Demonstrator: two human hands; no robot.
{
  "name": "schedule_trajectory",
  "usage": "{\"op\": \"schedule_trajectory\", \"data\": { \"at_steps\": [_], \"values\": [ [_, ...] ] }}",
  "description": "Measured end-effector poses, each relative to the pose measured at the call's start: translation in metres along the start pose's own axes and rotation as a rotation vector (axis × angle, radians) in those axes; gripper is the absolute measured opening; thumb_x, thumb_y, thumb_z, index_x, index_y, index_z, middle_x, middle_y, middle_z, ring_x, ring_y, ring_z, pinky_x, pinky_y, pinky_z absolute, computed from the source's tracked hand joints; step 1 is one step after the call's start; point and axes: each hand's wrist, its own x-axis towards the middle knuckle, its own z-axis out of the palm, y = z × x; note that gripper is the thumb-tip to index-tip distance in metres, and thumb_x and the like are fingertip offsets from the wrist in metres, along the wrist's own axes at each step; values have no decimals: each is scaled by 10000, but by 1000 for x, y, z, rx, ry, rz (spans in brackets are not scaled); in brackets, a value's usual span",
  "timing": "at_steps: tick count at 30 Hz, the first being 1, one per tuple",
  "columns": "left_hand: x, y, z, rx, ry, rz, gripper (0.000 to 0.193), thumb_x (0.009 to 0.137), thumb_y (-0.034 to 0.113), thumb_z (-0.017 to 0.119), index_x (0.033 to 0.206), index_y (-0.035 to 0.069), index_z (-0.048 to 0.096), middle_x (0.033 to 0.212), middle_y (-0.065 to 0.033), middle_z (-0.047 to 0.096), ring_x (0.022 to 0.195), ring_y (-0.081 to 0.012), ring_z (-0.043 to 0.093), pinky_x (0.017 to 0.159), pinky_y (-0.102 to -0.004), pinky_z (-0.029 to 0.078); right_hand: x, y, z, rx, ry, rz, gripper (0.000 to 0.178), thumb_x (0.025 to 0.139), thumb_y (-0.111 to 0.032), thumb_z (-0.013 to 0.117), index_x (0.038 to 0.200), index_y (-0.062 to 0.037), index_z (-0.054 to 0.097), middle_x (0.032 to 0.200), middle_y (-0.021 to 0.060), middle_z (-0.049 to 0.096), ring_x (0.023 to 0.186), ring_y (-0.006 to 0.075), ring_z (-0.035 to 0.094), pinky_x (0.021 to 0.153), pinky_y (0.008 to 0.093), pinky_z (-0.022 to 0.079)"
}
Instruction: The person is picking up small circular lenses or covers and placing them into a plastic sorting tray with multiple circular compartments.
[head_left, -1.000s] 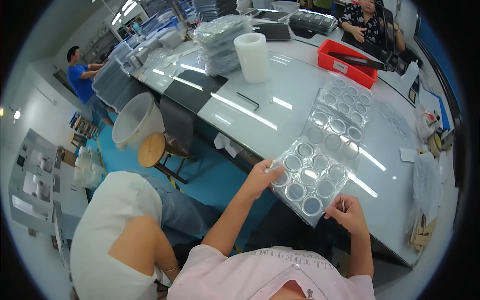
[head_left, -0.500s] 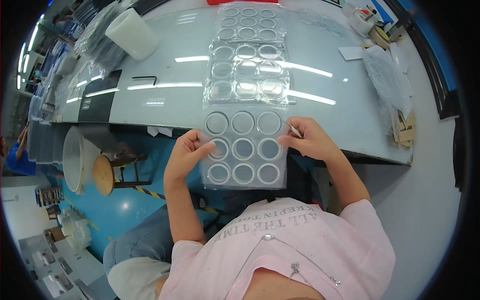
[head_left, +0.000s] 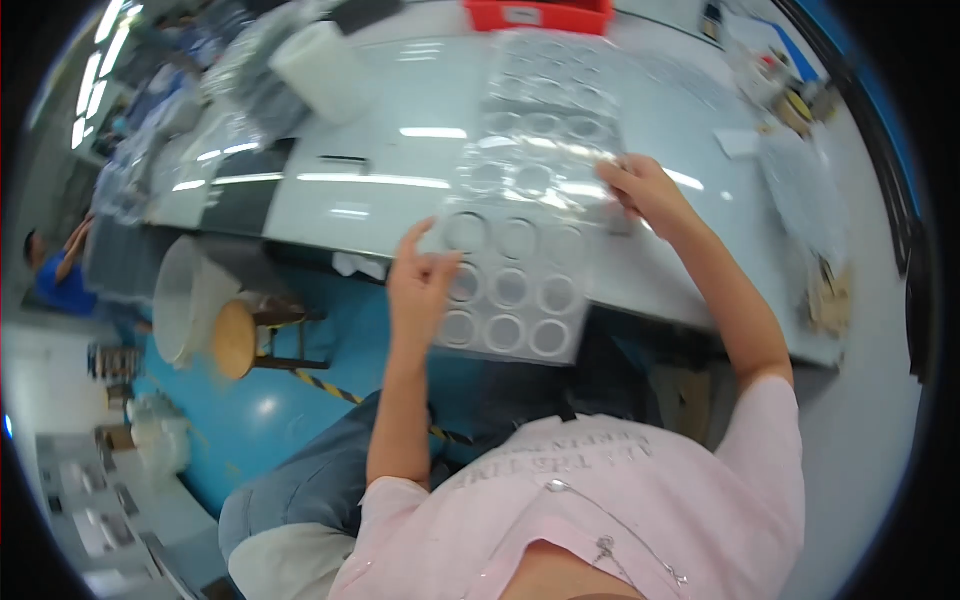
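The near clear plastic sheet with nine round rings in three rows of three (head_left: 513, 285) lies partly over the front edge of the pale, glossy-topped table (head_left: 400, 222), its lower rows jutting out toward the person, probably so that its left side can be reached from above and below. The bare left hand (head_left: 415, 285) lies at that side, thumb over the margin beside the middle row and index finger stretched away from it; its other fingers are hidden or blurred, so I cannot tell whether they clamp the sheet from beneath, though the placing suggests steadying. Farther up the table, in line with the near sheet, lie the flat clear ringed sheets of shiny film (head_left: 540, 150), perhaps set so to keep the run straight; whether they are joined cannot be told. The bare right hand (head_left: 645, 190) is over their right edge, thumb and fingertips drawn close together, but blur hides whether film or anything else is pinched there. The white plastic film roll (head_left: 325, 72) and the thin black L-shaped metal rod (head_left: 345, 161) lie off to the left, apparently out of the hands' way
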Motion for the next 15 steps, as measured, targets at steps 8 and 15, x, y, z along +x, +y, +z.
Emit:
{"op": "schedule_trajectory", "data": {
  "at_steps": [8, 15],
  "values": [
    [27, 13, 21, 262, 104, 152, 298, 897, 140, 647, 1182, 78, 587, 683, -109, 622, 562, -232, 583, 536, -330, 455, -11, 9, 2, 128, 128, -42, 253, 937, -308, 630, 832, -98, 535, 630, -57, 434, 497, 34, 364, 423, 203, 288],
    [54, 25, 26, 585, 286, 673, 212, 856, 23, 645, 1066, 37, 623, 893, -107, 706, 679, -269, 658, 576, -321, 510, 9, -9, 2, 369, 281, -269, 273, 949, -276, 631, 772, -111, 504, 618, -66, 395, 500, 27, 341, 428, 186, 263]
  ]
}}
